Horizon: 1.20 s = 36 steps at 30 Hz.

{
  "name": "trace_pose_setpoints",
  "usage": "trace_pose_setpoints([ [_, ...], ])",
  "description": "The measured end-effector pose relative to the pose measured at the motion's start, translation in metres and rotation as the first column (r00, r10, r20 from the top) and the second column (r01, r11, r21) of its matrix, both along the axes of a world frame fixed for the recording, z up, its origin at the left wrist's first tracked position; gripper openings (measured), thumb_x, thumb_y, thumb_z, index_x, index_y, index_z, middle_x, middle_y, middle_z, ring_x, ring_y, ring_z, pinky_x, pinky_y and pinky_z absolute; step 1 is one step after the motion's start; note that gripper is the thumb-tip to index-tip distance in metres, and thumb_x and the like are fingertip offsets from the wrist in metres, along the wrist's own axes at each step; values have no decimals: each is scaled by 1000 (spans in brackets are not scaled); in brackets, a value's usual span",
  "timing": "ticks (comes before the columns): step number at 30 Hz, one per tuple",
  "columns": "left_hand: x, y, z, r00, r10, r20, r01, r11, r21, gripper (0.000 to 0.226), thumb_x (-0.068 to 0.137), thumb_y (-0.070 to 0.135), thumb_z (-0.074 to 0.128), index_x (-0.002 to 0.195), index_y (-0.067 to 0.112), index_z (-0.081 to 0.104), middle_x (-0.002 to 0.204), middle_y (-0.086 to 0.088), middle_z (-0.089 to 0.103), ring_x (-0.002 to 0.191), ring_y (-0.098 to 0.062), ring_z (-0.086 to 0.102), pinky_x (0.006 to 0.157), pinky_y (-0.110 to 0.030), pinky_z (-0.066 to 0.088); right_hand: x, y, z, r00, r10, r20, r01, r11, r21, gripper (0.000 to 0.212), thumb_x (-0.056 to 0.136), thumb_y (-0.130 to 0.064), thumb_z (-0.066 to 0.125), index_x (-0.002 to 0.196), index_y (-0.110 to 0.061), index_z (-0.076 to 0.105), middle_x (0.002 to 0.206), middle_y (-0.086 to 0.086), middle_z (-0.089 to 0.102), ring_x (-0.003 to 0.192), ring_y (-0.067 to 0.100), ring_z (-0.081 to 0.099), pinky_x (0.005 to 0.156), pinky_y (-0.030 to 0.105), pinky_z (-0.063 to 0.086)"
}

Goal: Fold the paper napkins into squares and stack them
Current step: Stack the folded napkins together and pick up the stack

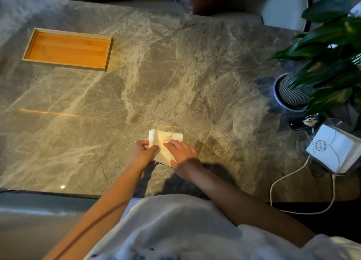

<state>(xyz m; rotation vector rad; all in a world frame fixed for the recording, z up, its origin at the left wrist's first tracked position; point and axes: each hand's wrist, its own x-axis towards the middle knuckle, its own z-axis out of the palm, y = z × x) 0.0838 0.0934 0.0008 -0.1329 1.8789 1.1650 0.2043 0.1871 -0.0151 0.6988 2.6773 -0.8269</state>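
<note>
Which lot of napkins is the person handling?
The loose napkin stack, gripped by the left hand under the right hand; the packaged napkins at right lie untouched.

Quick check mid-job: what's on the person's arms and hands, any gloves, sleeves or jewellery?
The left hand and right hand are bare, no gloves; no rings or watch show. Both forearms are uncovered. The white top has small blue and red marks near the picture's bottom edge.

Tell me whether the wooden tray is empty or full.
Empty: the wooden tray shows only its bare floor; the napkin stack lies well apart from it.
</note>
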Motion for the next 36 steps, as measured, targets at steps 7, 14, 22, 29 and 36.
trace_pose_setpoints([
  [7, -1, -2, -3, 971, -2, 240, -13, 998, 61, 11, 90, 9, 52, 99, 11, 58, 79, -10, 63, 64, -16, 63, 61, -32, 60, 4, 0, 0, 998, -53, -35, 49, 992, -120, 59, 87, -6, 50, 141, -27, 38, 151, -7, 33, 133, 18, 31, 110, 36, 26],
  [14, -5, -4, 0, 962, 16, 273, -60, 986, 156, 28, 94, 2, 44, 118, 16, 51, 99, -10, 64, 87, -23, 66, 61, -32, 62, 16, -3, -1, 767, -623, -154, 508, 737, -446, 36, 89, -9, 57, 124, -18, 54, 125, 0, 50, 114, 16, 51, 95, 25, 42],
  [22, -33, -26, 10, 944, -17, 330, -76, 960, 268, 32, 94, 5, 48, 125, 13, 52, 112, -14, 65, 97, -26, 66, 64, -30, 61, -15, -19, 15, 448, -857, 254, 657, 122, -744, 32, 96, -16, 53, 127, -6, 53, 103, 6, 62, 80, 12, 59, 62, 20, 53],
  [29, -74, -57, 24, 973, -1, 231, -71, 950, 305, 33, 92, 2, 50, 126, 5, 51, 113, -21, 63, 94, -28, 65, 69, -31, 61, -73, -39, 27, 420, -833, 360, 612, -33, -790, 16, 97, -14, 50, 95, -13, 66, 92, 4, 68, 77, 14, 66, 63, 23, 57],
  [36, -152, -76, 40, 991, 7, -137, 21, 979, 202, 31, 94, 10, 49, 124, 3, 47, 116, -22, 60, 100, -31, 60, 83, -44, 51, -162, -51, 46, 552, -786, 279, 521, 64, -851, 23, 96, -9, 46, 104, -6, 68, 95, 13, 74, 82, 20, 71, 73, 32, 60],
])
